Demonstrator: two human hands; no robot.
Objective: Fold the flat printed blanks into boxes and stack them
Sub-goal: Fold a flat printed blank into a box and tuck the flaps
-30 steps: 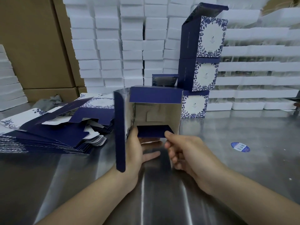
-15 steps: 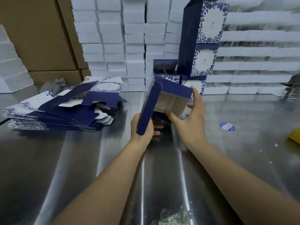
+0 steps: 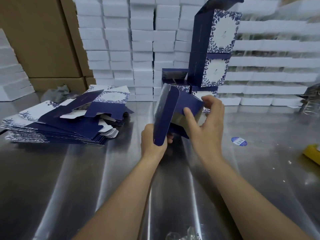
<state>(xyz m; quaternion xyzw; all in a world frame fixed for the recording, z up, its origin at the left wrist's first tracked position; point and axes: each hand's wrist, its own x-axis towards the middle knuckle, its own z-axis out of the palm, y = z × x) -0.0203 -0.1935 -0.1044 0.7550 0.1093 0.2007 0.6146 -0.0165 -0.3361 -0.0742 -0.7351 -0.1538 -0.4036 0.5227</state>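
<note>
Your left hand [image 3: 152, 144] grips box [image 3: 188, 105] bottom, right hand [image 3: 207, 125] pinches far edge — stack [image 3: 214, 37] sits just behind, nearer your right.

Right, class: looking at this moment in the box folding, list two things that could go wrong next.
1. The right hand works the half-folded box just in front of the stack of finished boxes; a bump might topple it.
2. The left hand grips near the long open flap, which could crease.
</note>
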